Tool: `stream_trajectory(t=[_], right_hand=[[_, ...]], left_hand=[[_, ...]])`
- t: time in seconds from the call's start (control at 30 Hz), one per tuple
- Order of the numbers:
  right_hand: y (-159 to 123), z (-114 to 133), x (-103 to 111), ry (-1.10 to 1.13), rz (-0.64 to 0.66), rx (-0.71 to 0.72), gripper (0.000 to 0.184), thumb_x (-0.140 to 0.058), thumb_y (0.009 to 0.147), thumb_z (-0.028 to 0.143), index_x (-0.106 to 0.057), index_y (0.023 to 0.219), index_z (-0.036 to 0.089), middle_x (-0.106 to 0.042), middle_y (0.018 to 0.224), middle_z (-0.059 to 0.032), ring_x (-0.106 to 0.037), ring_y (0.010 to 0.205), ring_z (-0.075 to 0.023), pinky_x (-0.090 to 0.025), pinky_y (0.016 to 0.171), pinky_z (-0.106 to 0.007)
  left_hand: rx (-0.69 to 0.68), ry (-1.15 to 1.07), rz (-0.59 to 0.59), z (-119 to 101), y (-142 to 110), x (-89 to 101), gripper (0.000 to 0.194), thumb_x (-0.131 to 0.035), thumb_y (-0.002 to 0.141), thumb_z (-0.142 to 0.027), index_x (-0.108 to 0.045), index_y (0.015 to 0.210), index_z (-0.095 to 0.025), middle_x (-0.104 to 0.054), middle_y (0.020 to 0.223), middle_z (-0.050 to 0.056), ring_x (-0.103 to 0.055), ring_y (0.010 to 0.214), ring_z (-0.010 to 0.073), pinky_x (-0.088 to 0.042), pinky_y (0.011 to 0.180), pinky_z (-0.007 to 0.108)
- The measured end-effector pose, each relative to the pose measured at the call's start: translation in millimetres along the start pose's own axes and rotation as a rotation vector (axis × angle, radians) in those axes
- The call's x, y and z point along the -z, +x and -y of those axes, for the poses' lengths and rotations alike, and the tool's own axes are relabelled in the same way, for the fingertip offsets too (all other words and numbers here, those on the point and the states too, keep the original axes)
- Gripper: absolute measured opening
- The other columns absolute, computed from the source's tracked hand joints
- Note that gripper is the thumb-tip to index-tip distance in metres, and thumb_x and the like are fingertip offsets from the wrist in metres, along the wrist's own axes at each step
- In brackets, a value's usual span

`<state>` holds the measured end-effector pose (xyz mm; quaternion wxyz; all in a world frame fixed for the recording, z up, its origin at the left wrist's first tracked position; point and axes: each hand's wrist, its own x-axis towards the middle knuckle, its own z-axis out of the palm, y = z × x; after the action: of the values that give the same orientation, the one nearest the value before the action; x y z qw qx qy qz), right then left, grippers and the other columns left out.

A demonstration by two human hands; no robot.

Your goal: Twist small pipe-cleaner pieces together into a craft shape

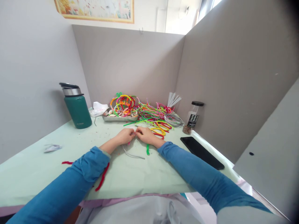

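Observation:
My left hand (126,136) and my right hand (145,135) meet over the middle of the table, their fingertips pinched close together. A thin, pinkish strand shows between them, too small to name for sure. Beneath my left hand a grey cord (133,156) curves out over the cloth, and whether it joins the held strand is hidden. A pink scrap (129,143) peeks out there too. Just below my right hand lies a short green pipe cleaner (148,149). Red pipe cleaner pieces (102,178) lie by my left forearm.
Behind my hands stand a metal tray (120,119) with pipe cleaner rings, a heap of coloured pipe cleaners (151,110) and a grey coil (174,120). A green bottle (78,110) is at left; a clear jar (192,119) and black phone (202,152) at right. Grey partitions (128,62) enclose the table.

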<state>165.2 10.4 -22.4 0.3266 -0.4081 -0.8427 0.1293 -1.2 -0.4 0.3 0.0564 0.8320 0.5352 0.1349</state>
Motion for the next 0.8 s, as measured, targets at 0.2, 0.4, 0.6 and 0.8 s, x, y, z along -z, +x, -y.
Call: stream_trajectory(t=[0.2, 0.4, 0.6, 0.8], right_hand=[[0.3, -0.9, -0.5, 0.004, -0.004, 0.004, 0.013, -0.051, 0.084, 0.021, -0.063, 0.086, 0.017, -0.065, 0.080, -0.0028, -0.053, 0.070, -0.0129, -0.035, 0.063, -0.023], [0.6, 3.2, 2.2, 0.008, 0.012, -0.004, 0.018, -0.045, 0.087, 0.017, -0.061, 0.079, 0.016, -0.062, 0.072, -0.0009, -0.051, 0.065, -0.0114, -0.034, 0.062, -0.022], [-0.1, 5.8, 4.2, 0.022, 0.014, -0.019, 0.019, -0.044, 0.087, 0.016, -0.061, 0.079, 0.016, -0.062, 0.072, -0.0009, -0.051, 0.065, -0.0116, -0.034, 0.063, -0.022], [0.3, 4.5, 3.4, 0.022, 0.009, 0.002, 0.018, -0.044, 0.086, 0.016, -0.061, 0.078, 0.016, -0.061, 0.070, -0.0006, -0.050, 0.064, -0.0112, -0.033, 0.062, -0.022]], left_hand=[[0.020, -0.040, 0.014, -0.1, -0.1, 0.0, 0.022, -0.044, 0.081, -0.030, -0.060, 0.072, -0.018, -0.063, 0.061, 0.001, -0.055, 0.059, 0.0145, -0.038, 0.056, 0.024], [0.038, -0.113, 0.031, -1.5, -0.5, 0.5, 0.029, -0.040, 0.084, -0.034, -0.059, 0.069, -0.018, -0.060, 0.053, 0.000, -0.054, 0.054, 0.0138, -0.039, 0.055, 0.023], [0.063, -0.160, 0.044, -5.1, -2.6, 3.1, 0.029, -0.039, 0.085, -0.033, -0.057, 0.067, -0.019, -0.054, 0.046, -0.003, -0.052, 0.048, 0.0127, -0.039, 0.054, 0.023], [0.061, -0.167, 0.056, -4.8, -2.2, 3.4, 0.028, -0.040, 0.085, -0.032, -0.056, 0.067, -0.019, -0.054, 0.047, -0.003, -0.052, 0.048, 0.0125, -0.039, 0.054, 0.023]])
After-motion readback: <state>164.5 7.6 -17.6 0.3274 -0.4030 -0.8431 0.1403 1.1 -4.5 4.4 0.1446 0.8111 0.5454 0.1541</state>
